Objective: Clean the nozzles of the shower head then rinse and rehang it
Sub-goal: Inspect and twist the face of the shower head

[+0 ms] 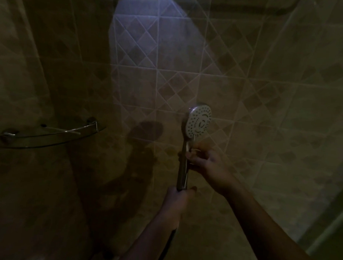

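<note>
The shower head is white and round with rows of dark nozzles, and its face points toward me and a little right. It stands upright on a chrome handle in a dim tiled shower. My left hand grips the bottom of the handle. My right hand holds the handle higher up, just under the head, fingers curled around it from the right. The hose runs down under my left forearm, mostly hidden.
A curved glass corner shelf with a chrome rail is fixed at the left. Tiled walls close in behind and to the right. A pale door frame edge shows at the lower right.
</note>
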A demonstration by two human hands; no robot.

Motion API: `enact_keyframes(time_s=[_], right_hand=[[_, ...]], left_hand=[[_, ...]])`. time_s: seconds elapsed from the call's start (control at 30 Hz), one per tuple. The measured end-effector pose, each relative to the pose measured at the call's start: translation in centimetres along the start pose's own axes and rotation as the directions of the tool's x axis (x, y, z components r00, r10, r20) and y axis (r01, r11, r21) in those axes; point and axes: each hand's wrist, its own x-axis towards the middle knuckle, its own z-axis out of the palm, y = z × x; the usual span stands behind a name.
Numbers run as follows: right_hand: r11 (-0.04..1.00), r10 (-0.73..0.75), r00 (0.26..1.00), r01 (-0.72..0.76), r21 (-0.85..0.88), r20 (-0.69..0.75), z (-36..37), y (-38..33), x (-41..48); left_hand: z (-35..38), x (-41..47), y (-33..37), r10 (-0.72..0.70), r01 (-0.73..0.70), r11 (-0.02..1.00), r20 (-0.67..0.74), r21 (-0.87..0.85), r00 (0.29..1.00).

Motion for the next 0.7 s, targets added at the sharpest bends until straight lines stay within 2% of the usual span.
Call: enact_keyframes(time_s=[0.07, 0.2, 0.47, 0.53, 0.63, 0.7], right_hand=[[1.0, 0.004, 1.0, -0.005, -0.004, -0.015, 0.2, 0.4, -0.1], [0.967, -0.086, 0.991, 0.058, -0.248, -0.103, 0.9, 0.5, -0.6], [0.998, 0.026, 0.999, -0.025, -0.051, 0.03, 0.0, 1.2, -0.2], [0.996, 0.01, 1.0, -0.011, -0.094, -0.008, 0.5, 1.2, -0.2], [0.959, -0.087, 0.992, 0.059, -0.278, -0.088, 0.9, 1.1, -0.1], [0.966, -0.083, 0.992, 0.056, -0.252, -0.099, 0.7, 1.0, -0.1]], left_hand=[[-0.2, -0.2, 0.0, 0.001, -0.001, 1.0, -0.004, 0.01, 1.0], [-0.3, -0.3, 0.1, -0.005, 0.005, 0.999, -0.008, 0.041, 1.0], [-0.2, 0.1, -1.1, 0.005, -0.004, 0.999, -0.022, 0.036, 1.0], [-0.2, 0.0, -0.8, -0.003, 0.004, 0.999, -0.034, 0.038, 0.999], [-0.4, -0.1, -0.5, -0.009, 0.01, 1.0, -0.042, 0.024, 0.999], [-0.5, -0.2, -0.5, -0.015, 0.017, 0.999, -0.051, 0.031, 0.999]])
